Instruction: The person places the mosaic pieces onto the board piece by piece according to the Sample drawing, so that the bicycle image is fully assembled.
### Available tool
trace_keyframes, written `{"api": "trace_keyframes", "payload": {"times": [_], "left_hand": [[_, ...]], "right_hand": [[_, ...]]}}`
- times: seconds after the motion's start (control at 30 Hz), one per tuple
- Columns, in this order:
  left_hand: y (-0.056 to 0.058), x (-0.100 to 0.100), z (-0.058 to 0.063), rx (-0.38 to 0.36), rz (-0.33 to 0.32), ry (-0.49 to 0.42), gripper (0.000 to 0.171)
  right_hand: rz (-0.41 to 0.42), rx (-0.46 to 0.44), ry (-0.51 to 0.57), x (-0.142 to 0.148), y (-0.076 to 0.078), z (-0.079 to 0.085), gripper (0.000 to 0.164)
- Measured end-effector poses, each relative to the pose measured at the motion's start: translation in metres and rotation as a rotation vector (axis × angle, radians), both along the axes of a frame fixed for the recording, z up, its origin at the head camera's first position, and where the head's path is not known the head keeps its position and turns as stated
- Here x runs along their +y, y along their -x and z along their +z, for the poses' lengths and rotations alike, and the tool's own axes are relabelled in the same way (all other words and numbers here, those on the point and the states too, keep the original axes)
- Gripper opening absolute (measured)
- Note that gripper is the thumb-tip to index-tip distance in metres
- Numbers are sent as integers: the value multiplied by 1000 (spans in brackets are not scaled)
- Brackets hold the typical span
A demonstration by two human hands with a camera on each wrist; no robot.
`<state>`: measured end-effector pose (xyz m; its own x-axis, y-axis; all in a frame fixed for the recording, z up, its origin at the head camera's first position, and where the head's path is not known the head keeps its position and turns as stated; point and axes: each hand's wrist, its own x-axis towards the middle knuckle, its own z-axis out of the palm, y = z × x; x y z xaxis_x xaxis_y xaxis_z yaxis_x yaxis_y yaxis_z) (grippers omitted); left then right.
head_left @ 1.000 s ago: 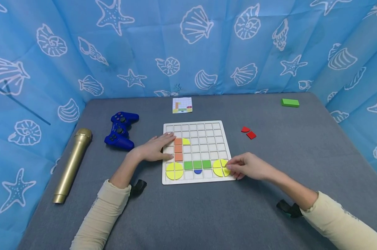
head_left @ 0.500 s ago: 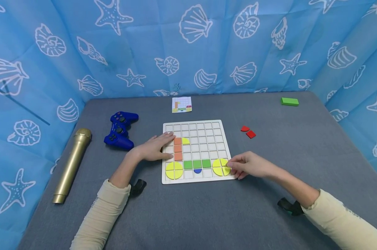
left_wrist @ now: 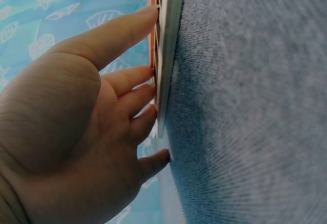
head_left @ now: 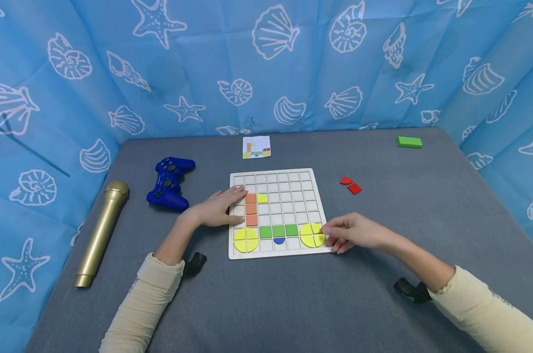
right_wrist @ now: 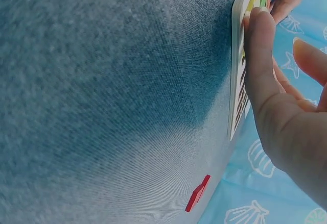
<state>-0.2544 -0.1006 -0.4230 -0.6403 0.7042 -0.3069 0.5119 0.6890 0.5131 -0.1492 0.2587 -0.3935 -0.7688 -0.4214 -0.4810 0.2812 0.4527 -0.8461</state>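
A white grid board [head_left: 288, 186] lies on the grey table. Set in its squares are orange squares [head_left: 251, 209], a yellow quarter piece [head_left: 262, 198], green squares [head_left: 278, 231], a blue half-round piece [head_left: 279, 240] and two yellow circles made of quarter pieces, one left [head_left: 246, 239] and one right [head_left: 312, 235]. My left hand [head_left: 217, 208] rests on the board's left edge with fingers spread, thumb beside the lowest orange square. My right hand [head_left: 352, 233] touches the board at the right yellow circle; in the right wrist view its thumb [right_wrist: 260, 55] is extended and another finger stands apart.
Two red pieces [head_left: 351, 185] lie right of the board. A printed pattern card [head_left: 256, 147] is behind it, and a green block [head_left: 409, 142] sits far right. To the left are a blue game controller [head_left: 170, 184] and a gold microphone [head_left: 102, 235]. A shell-print curtain [head_left: 266, 68] surrounds the table.
My right fingertips have shifted slightly outward along the right yellow circle, whose pieces now sit evenly. My left hand has stayed in place on the board.
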Motion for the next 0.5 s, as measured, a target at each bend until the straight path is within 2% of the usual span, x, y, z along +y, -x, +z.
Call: {"api": "trace_keyframes", "payload": {"times": [0.27, 0.5], "left_hand": [[0, 0, 1, -1, -4, -2, 78], [-1, 0, 1, -1, 3, 2, 78]], "right_hand": [[14, -10, -2, 1, 1, -2, 36], [-6, -21, -12, 0, 2, -4, 38]]}}
